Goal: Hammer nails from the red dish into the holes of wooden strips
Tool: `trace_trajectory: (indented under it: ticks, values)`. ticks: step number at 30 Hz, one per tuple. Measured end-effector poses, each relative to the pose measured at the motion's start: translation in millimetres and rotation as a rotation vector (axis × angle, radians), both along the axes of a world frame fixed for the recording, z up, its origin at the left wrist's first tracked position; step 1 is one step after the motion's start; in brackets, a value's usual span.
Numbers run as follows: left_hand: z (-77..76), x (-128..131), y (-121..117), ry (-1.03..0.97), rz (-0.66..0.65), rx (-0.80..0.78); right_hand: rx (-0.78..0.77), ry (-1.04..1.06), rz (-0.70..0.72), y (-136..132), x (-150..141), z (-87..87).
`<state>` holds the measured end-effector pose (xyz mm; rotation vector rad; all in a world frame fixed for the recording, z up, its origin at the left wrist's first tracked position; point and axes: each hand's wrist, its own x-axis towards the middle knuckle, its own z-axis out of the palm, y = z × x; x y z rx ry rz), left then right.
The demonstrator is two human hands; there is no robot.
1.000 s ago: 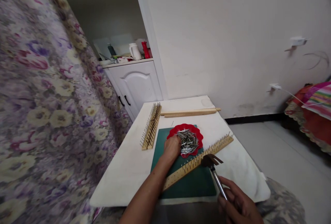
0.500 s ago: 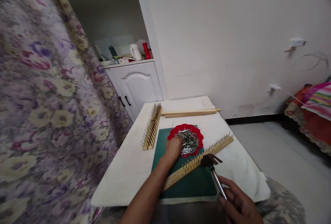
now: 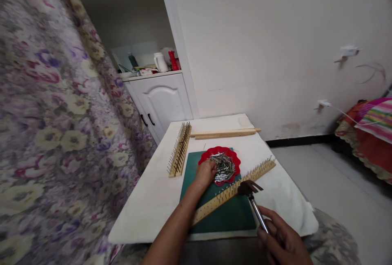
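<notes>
My left hand [image 3: 206,173] reaches to the left side of a red scalloped dish [image 3: 236,159], its fingers curled at the pile of nails [image 3: 225,167]. Whatever its fingertips pinch is hidden. In my right hand [image 3: 283,238] is a claw hammer [image 3: 259,212], gripped by its metal handle with the head up and to the left. Beneath the hammer head, a wooden strip [image 3: 211,207] lies slantwise over a green mat [image 3: 226,224]. Nails stand in rows along its middle and far end; the near end shows bare holes.
A second wooden strip [image 3: 176,171] full of upright nails lies at the table's left. Plain wooden strips [image 3: 226,134] lie along the back of the white-covered table [image 3: 147,208]. A floral curtain [image 3: 67,134] hangs on the left, near a white cabinet [image 3: 167,97].
Almost nothing differs. The hammer head has risen very slightly, while my left hand stays at the nails in the dish.
</notes>
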<state>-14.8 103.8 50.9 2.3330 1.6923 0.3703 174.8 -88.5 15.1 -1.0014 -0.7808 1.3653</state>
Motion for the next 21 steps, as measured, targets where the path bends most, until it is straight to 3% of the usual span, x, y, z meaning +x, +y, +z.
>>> trace_trajectory:
  ticks: [6, 13, 17, 21]
  values:
    - [1.8, -16, -16, -0.199, 0.043, 0.088, -0.001, -0.068, 0.064, -4, 0, 6.4]
    - [-15.8, -39, -74, -0.705, 0.188, 0.041, -0.04, -0.096, 0.082, -11, -4, 17.8]
    - [-28.7, -34, -101, -0.759, 0.207, -0.023, -0.044, -0.132, 0.114, -12, -5, 17.5]
    - [-39.1, -26, -108, -0.701, 0.232, 0.03, -0.029, -0.132, 0.133, -13, -7, 17.9]
